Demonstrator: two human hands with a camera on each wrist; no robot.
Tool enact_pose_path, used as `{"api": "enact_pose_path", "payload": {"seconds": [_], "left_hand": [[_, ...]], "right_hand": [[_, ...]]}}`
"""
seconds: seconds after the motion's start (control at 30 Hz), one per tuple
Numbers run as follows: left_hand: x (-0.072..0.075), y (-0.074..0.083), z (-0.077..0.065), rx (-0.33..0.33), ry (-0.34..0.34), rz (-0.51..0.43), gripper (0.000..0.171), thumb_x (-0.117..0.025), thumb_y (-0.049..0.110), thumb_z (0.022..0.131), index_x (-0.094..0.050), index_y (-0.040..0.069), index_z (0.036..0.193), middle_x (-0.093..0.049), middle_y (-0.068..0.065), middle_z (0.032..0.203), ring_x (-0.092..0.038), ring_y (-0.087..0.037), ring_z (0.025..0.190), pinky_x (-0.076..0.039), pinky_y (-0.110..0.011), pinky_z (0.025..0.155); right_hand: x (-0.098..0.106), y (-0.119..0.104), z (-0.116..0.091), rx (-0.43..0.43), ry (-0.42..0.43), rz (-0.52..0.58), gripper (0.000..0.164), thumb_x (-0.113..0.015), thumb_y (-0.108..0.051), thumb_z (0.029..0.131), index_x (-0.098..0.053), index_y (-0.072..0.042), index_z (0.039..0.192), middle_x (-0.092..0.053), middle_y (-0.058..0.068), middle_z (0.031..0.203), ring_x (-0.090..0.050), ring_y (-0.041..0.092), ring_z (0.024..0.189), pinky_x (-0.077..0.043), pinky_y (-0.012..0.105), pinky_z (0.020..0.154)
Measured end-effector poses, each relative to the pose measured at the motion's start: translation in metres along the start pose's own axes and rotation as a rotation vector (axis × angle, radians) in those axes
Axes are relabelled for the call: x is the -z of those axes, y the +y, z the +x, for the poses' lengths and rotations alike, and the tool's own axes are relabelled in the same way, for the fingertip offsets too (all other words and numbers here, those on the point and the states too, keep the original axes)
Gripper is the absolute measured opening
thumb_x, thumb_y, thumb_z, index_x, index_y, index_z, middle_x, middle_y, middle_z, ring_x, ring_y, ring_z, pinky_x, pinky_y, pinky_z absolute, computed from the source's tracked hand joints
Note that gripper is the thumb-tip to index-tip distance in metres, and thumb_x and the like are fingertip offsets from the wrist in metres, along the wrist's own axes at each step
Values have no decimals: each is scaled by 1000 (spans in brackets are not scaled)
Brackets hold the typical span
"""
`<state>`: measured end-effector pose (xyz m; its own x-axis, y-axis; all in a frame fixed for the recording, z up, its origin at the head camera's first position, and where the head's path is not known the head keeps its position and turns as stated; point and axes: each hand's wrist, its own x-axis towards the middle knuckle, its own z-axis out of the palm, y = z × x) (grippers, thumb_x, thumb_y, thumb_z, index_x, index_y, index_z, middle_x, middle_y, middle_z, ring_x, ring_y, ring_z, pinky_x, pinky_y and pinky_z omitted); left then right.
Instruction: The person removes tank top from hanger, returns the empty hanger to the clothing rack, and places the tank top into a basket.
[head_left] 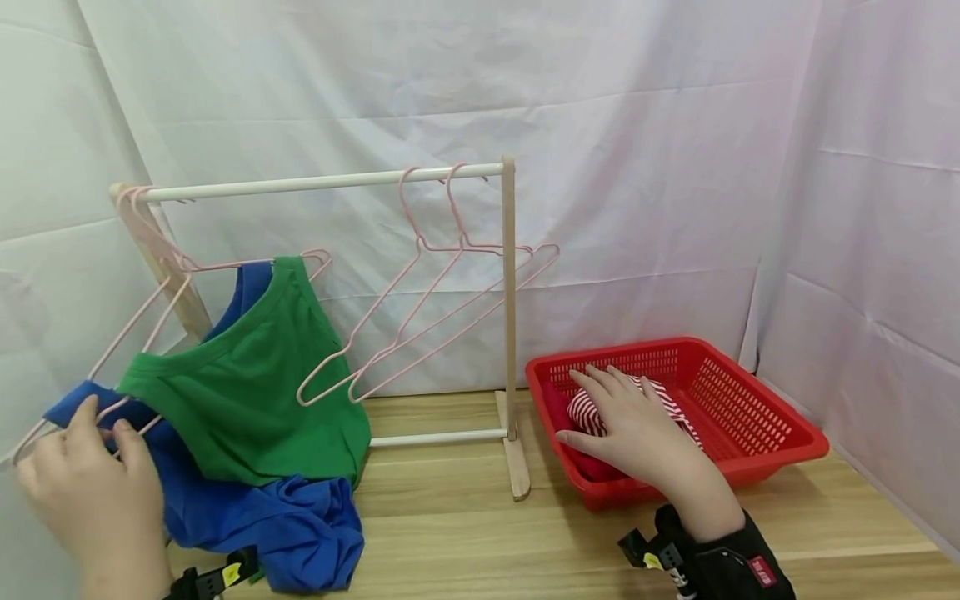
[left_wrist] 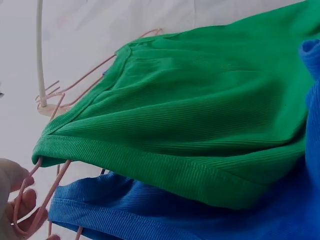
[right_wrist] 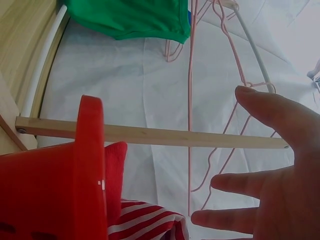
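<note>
A green sleeveless top (head_left: 247, 400) and a blue garment (head_left: 262, 521) hang from pink wire hangers at the rack's left end. My left hand (head_left: 93, 492) holds the near end of a pink hanger (left_wrist: 37, 210), beside the green top's edge; the thumb and fingers curl about the wire. Over the red basket (head_left: 757, 400), my right hand (head_left: 637, 425) is spread with fingers extended, holding nothing. Beneath it are a red-and-white striped cloth (right_wrist: 145, 220) and a plain red cloth (right_wrist: 115, 175), partly hidden by the hand in the head view.
A small rack with a white top rail (head_left: 315, 182) and wooden posts (head_left: 510, 300) stands on the wood-grain table (head_left: 442, 533). Two bare pink hangers (head_left: 405, 333) hang near its right post. White fabric (head_left: 637, 167) encloses the back and sides.
</note>
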<state>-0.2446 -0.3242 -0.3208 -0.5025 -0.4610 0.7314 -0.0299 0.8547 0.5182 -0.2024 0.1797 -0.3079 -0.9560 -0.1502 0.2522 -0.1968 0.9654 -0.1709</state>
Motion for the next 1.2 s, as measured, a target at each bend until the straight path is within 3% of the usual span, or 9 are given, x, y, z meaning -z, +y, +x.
{"api": "enact_pose_path", "payload": {"seconds": [0.17,0.37,0.7,0.87,1.1,1.2], "left_hand": [[2,6,0,90,-65,7,42,-31,16,107,-52,-15,126,-53,-38,111,-47,-53,105,-35,-62,91],[2,11,-1,79,-86,-97,40,-33,19,107,-56,-13,117,-58,-33,108,-51,-51,102,-35,-60,81],[5,28,-4,-4,-104,-137,38,-38,19,107,-59,-12,115,-64,-30,99,-59,-48,87,-38,-47,65],[4,36,-7,-79,-77,-148,37,-41,19,106,-60,-12,110,-65,-28,89,-60,-43,75,-33,-32,56],[3,49,-11,-155,-60,-184,31,-46,18,105,-62,-9,101,-65,-25,80,-61,-38,66,-26,-12,54],[2,53,-12,-158,-79,-212,29,-48,17,104,-63,-9,102,-66,-23,82,-60,-27,62,-27,-5,56]], "right_hand": [[0,0,0,1,-2,2,86,-65,-63,82,-40,-13,149,-41,17,148,-30,42,137,-16,68,106],[-1,-1,0,-3,-13,8,87,-65,-63,82,-40,-13,148,-41,17,147,-30,42,137,-16,69,105],[-3,-4,0,11,0,-10,84,-65,-63,83,-43,-14,147,-42,15,147,-31,40,137,-18,66,107],[-3,-7,-1,19,6,-12,83,-65,-62,83,-43,-14,147,-43,14,147,-32,40,137,-18,66,107],[-3,-10,-1,42,22,-15,80,-66,-58,85,-44,-14,147,-44,14,146,-33,39,136,-18,67,107],[-4,-10,-1,45,26,-14,79,-67,-57,84,-44,-14,147,-44,14,146,-34,39,136,-19,67,107]]}}
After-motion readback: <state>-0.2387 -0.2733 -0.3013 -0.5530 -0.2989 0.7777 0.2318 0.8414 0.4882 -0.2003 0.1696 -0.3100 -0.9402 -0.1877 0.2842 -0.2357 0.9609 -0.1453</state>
